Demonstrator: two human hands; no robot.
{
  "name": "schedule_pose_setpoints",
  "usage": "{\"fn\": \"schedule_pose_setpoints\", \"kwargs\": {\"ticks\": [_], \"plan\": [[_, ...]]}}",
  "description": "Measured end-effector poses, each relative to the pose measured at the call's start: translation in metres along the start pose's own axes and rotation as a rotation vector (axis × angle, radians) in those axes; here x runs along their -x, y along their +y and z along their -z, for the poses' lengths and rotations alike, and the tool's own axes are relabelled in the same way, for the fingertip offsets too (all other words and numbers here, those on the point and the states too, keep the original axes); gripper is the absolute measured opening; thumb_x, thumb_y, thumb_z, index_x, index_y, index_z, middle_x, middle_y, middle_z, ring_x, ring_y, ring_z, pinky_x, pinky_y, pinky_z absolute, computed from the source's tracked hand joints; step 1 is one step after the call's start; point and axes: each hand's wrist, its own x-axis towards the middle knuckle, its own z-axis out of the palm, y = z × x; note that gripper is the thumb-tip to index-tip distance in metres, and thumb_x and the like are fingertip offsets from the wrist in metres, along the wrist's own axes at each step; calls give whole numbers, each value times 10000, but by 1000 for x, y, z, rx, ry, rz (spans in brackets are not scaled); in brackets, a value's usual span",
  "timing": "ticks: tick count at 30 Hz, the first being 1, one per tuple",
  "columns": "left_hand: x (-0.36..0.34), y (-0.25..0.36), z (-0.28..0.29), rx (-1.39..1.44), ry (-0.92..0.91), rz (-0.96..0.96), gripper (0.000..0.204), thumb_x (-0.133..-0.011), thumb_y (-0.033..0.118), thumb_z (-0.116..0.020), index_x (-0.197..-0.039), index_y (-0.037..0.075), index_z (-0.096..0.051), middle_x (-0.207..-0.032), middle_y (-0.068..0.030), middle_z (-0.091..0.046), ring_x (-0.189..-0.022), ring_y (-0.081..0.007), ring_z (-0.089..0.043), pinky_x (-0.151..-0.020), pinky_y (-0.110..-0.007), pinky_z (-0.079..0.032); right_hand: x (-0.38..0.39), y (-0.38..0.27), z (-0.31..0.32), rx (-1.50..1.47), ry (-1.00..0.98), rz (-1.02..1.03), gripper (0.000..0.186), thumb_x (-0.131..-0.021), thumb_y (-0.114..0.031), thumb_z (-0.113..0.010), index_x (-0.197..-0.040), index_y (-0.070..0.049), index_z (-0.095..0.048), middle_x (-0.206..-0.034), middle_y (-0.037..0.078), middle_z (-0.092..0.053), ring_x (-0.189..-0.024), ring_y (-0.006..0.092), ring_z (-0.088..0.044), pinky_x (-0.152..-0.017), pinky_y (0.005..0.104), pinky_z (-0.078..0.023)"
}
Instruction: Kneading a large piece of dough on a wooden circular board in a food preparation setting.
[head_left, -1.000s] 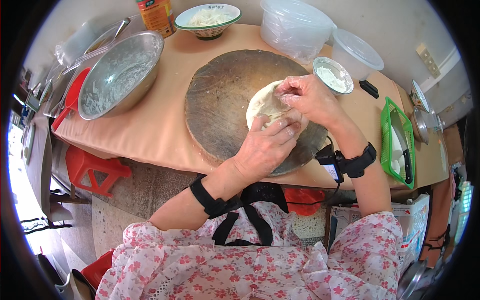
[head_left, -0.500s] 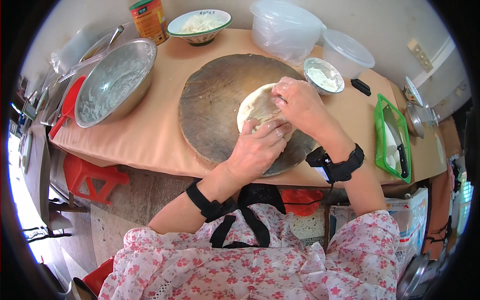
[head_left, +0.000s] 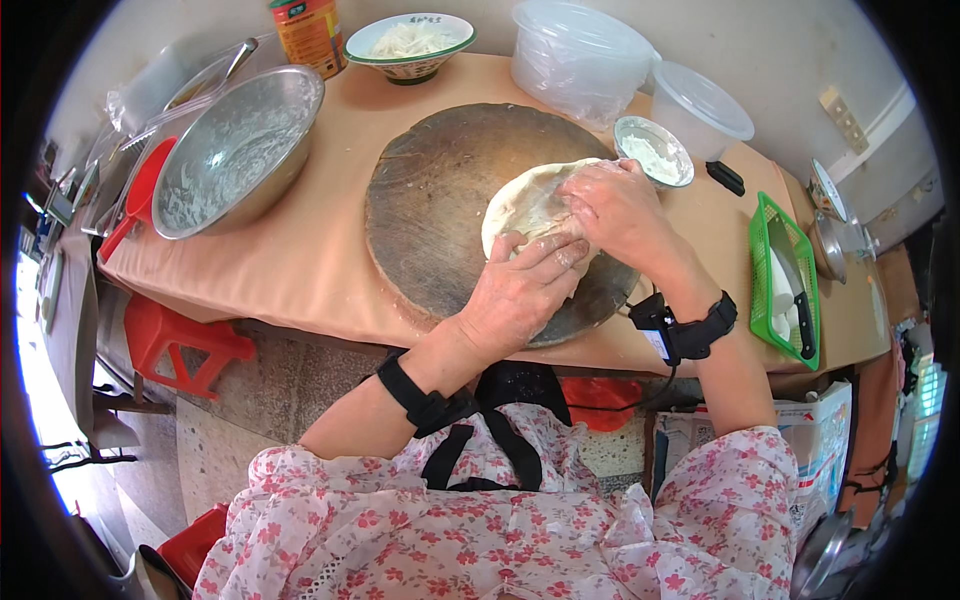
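While the dough [head_left: 522, 207] slants toward the far right corner of the tabletop [head_left: 312, 260], over the round board [head_left: 430, 200] by the front edge, both grips clasp it: left hand [head_left: 515, 300] at its near side, right hand [head_left: 628, 218] at its right.

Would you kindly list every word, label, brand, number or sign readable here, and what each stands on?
Nothing is clear enough to quote.
Green-rimmed bowl: dark characters inside the rim, too small.
Orange can: label print, too small.
Black wrist device: white label, blurred.
White printed packaging, lower right: blurred.
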Motion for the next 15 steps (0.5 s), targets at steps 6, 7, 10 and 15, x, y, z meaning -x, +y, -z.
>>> {"fn": "schedule_pose_setpoints", "kwargs": {"ticks": [6,7,10,15], "plan": [[2,-2,-1,10,-1,3,223,-733,93,-585,-949,101,-642,-1284,-40,-606,-1202,-203,-540,-915,-385,-365,12,9,5,-174,-39,51,211,-854,-150,-548,-976,-87,-708,-973,66,-671,-994,243,-591,-872,431,-396],[3,-3,-1,8,0,5,223,-733,93,-585,-949,101,-642,-1284,-40,-606,-1202,-203,-540,-915,-385,-365,13,8,7,-211,-46,41,218,-855,-162,-563,-998,-83,-707,-1012,80,-666,-1039,256,-584,-911,441,-392],[4,-5,-1,4,-4,18,230,-730,86,-587,-952,107,-642,-1274,-39,-611,-1194,-213,-543,-918,-391,-370,17,11,8,-262,-41,42,239,-844,-177,-605,-1038,-78,-703,-1121,108,-642,-1153,288,-546,-992,456,-375],[9,-6,1,35,4,50,274,-733,71,-579,-1000,114,-630,-1292,-42,-591,-1212,-229,-529,-907,-411,-387,18,14,11,-284,-77,9,295,-807,-174,-670,-1086,-79,-692,-1306,144,-559,-1318,357,-429,-1089,454,-335]]}}
